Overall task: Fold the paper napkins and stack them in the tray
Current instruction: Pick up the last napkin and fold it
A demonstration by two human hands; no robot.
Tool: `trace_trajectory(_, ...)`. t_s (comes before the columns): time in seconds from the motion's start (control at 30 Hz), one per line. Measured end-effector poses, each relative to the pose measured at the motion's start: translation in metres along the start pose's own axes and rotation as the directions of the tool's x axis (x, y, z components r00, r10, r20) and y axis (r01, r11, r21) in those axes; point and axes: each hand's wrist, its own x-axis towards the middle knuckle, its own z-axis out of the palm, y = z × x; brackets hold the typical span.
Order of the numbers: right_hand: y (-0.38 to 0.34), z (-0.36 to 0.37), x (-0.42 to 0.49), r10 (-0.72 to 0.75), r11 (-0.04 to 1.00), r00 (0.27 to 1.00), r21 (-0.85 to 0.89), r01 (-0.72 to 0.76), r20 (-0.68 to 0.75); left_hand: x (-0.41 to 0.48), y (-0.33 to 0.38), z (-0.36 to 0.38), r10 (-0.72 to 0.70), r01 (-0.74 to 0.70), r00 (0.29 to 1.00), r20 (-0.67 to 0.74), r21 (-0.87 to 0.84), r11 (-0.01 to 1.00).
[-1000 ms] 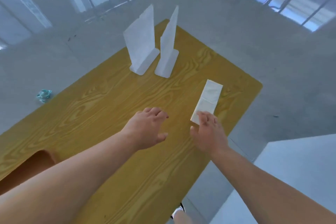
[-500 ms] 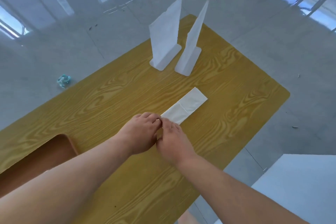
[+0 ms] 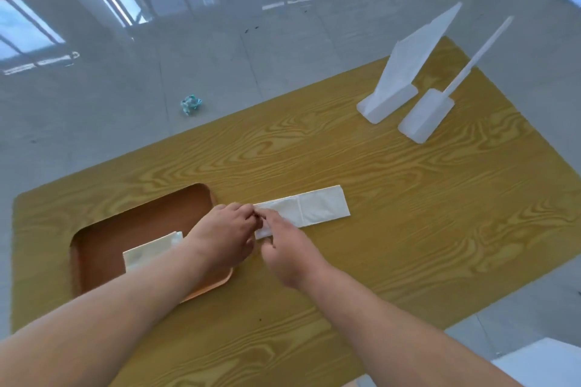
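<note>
A long white paper napkin lies flat on the yellow wooden table, with a crease across its middle. My left hand and my right hand meet at the napkin's near left end, fingertips pinching its edge. Left of the hands sits a brown tray. A folded white napkin lies inside it, partly hidden by my left forearm.
Two white upright plastic stands are at the table's far right. A crumpled teal wrapper lies on the grey floor beyond the table. A white surface shows at the bottom right corner.
The view has swung left, bringing the tray and its napkin into sight. The napkin was slid toward me from the right edge, and both hands have closed on its near end.
</note>
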Motion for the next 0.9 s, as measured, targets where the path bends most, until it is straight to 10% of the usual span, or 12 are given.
trace_trajectory(0.2,0.041,-0.029,0.002,-0.098,0.882,0.984,-0.471,0.017,-0.149,-0.004,0.002,0.017,0.024,-0.024,0.999,-0.038,-0.007,1.000)
trace_trajectory(0.6,0.057,-0.045,-0.005,-0.115,0.934,0.992,-0.345,0.090,-0.053,0.016,0.016,0.007,-0.261,0.236,0.964,-0.040,-0.315,0.919)
trace_trajectory(0.9,0.053,-0.042,-0.010,-0.009,0.957,0.971,-0.283,-0.061,-0.240,0.046,0.034,-0.007,-0.406,0.425,0.903,0.138,-0.425,0.799)
